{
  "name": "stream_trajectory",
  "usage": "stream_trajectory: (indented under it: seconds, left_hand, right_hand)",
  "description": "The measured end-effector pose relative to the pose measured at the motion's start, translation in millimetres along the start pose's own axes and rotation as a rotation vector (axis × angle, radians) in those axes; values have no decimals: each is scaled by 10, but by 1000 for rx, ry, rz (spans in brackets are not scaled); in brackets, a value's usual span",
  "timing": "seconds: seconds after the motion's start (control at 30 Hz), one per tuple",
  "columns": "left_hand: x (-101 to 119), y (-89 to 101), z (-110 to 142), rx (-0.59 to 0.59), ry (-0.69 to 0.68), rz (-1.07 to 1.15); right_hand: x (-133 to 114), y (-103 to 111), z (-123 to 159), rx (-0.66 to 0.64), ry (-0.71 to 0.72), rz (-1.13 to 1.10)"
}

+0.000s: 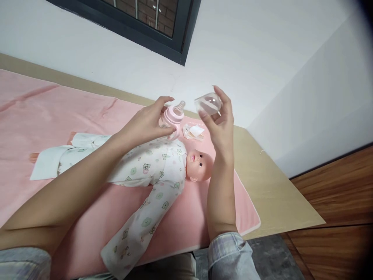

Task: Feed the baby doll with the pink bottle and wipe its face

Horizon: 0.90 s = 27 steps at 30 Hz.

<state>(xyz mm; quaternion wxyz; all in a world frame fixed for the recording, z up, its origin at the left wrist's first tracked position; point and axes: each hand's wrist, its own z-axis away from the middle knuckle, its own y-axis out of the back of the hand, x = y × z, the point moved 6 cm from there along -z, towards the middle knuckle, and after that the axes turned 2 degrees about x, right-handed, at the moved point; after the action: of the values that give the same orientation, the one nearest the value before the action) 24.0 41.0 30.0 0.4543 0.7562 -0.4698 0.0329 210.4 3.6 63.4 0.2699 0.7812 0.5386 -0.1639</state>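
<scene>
My left hand [151,120] is wrapped round a baby bottle [174,116] with a pink collar and a clear teat pointing up and to the right. To its right, my right hand [220,120] grips a clear bottle cap [209,103] between thumb and fingers, apart from the teat. Below both hands a baby doll [198,165] lies on its back, its head to the right. It wears a white patterned outfit [151,167], partly hidden behind my left forearm.
A pink blanket [84,221] covers much of the wooden table [262,186]. Beyond the doll lies a small packet of white tissues [194,132]. A white wall [233,46] with a dark-framed window [180,35] stands behind, and wooden cabinets [340,186] are at the right.
</scene>
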Motion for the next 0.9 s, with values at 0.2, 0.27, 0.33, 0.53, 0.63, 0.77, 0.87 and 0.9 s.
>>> stream_trajectory:
  seconds: [0.2, 0.27, 0.33, 0.53, 0.63, 0.77, 0.87, 0.9]
  left_hand:
    - [177, 100, 90, 0, -39, -38]
    - [173, 123, 95, 12, -42, -44]
    - [155, 130, 94, 23, -41, -52]
    - [153, 128, 108, 6, -40, -30]
    - [196, 181, 144, -34, -58, -38]
    - [381, 280, 266, -182, -201, -32]
    - [655, 325, 498, -344, -327, 93]
    - [744, 335, 597, -377, -325, 132]
  right_hand:
    - [-28, -436, 98, -152, 11, -35]
    - [1, -522, 136, -226, -43, -52]
    - [-2, -577, 169, -259, -78, -89]
    - [-5, -619, 196, -252, -134, -44]
    - [71, -467, 126, -184, -93, 41]
    - [360, 3, 7, -30, -32, 230]
    - [739, 455, -7, 100, -87, 345]
    - [881, 587, 10, 132, -115, 374]
